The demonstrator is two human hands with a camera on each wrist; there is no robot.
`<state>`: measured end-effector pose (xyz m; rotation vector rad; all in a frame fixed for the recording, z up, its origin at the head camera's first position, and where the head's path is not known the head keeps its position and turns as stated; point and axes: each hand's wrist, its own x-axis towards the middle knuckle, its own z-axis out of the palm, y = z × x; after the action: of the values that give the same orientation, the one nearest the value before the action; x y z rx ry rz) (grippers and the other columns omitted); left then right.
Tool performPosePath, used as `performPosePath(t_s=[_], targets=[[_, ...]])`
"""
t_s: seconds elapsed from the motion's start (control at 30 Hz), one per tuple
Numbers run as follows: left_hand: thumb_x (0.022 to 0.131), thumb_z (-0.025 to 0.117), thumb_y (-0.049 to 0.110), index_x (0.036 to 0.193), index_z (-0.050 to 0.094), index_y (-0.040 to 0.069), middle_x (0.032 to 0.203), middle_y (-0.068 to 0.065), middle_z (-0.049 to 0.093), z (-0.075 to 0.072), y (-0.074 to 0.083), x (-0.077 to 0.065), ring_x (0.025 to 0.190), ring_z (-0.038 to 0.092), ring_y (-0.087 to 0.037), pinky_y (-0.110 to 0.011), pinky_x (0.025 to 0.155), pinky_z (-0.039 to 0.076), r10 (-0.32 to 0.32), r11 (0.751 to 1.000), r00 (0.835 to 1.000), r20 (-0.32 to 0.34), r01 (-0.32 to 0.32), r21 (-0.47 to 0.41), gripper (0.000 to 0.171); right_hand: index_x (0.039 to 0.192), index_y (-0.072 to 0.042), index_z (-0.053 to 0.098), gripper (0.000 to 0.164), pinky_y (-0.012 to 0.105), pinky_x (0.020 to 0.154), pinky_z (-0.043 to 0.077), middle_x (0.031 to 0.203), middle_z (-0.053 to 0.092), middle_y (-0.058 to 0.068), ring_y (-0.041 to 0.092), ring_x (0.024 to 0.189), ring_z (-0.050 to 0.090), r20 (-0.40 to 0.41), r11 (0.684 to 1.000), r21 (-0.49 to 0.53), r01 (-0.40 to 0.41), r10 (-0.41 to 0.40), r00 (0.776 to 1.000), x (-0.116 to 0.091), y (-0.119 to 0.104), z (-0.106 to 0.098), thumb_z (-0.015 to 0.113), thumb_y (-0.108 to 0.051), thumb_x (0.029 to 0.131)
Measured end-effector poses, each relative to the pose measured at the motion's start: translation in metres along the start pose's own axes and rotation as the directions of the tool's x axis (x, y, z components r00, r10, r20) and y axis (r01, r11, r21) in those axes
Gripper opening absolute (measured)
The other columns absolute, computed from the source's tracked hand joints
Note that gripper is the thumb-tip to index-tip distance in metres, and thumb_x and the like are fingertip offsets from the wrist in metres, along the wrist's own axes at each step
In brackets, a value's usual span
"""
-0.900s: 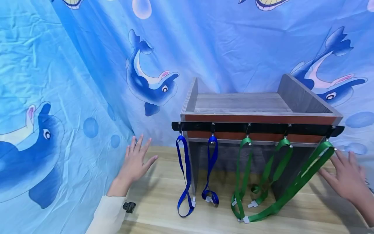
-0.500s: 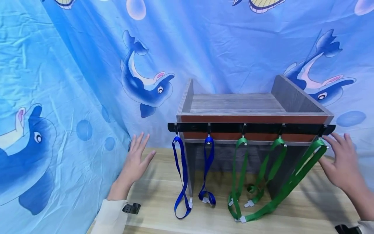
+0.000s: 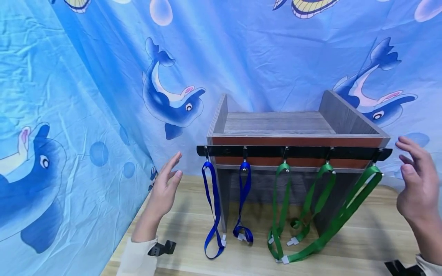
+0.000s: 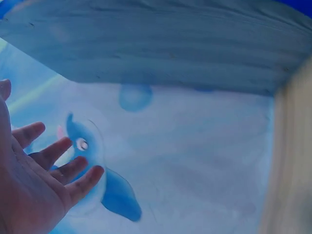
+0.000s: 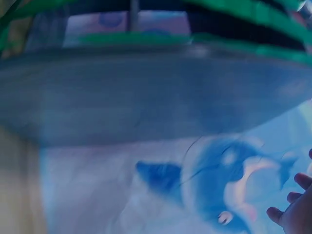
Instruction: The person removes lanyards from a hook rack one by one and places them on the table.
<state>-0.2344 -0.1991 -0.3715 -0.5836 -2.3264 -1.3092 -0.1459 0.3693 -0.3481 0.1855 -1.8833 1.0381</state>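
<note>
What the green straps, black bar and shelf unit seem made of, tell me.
Green straps: probably woven fabric, satiny; they twist and fold. Black bar: plastic or painted metal, unclear; evenly dark, smooth. Shelf unit: likely wood-based board, matte; grey grain shows.

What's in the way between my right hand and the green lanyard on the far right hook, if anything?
Nothing visible: in the head view, only a gap separates your right hand from the rightmost green lanyard. The black rail lies above that lanyard.
</note>
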Motion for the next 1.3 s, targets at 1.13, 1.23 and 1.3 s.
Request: performPosePath(t_s=[1.13,1.23,1.3], targets=[[0.107,0.058,0.01,0.143,0.063,0.021,0.134,0.003,0.07,0.029,0.091,-0.031,0.12,0.066,-0.014,-0.03,0.097,0.057,0.16,0.984,0.987,-0.016,-0.161,-0.081,0.037,0.111,0.013,0.063,0.041,0.037,0.128,0.034,0.134,0.072,0.013,0.025,0.135,0.061,-0.305,0.846,0.418,0.33,-0.212,0.928,0.032,-0.098,0.076,0.075,-0.02,0.09],[0.108,0.06,0.015,0.138,0.066,0.022,0.131,0.006,0.071,0.032,0.095,-0.031,0.116,0.066,-0.013,-0.03,0.095,0.058,0.128,0.989,0.991,-0.029,-0.13,-0.066,0.031,0.11,0.013,0.064,0.037,0.04,0.13,0.032,0.132,0.073,0.013,0.024,0.132,0.062,-0.327,0.843,0.418,0.34,-0.209,0.922,0.034,-0.099,0.079,0.07,-0.017,0.09],[0.108,0.061,0.019,0.133,0.068,0.023,0.128,0.008,0.071,0.034,0.097,-0.03,0.113,0.066,-0.011,-0.032,0.093,0.058,0.104,0.993,0.994,-0.042,-0.106,-0.043,0.027,0.109,0.013,0.064,0.035,0.04,0.13,0.032,0.132,0.073,0.013,0.024,0.131,0.063,-0.335,0.84,0.42,0.343,-0.208,0.919,0.035,-0.1,0.079,0.07,-0.017,0.089]])
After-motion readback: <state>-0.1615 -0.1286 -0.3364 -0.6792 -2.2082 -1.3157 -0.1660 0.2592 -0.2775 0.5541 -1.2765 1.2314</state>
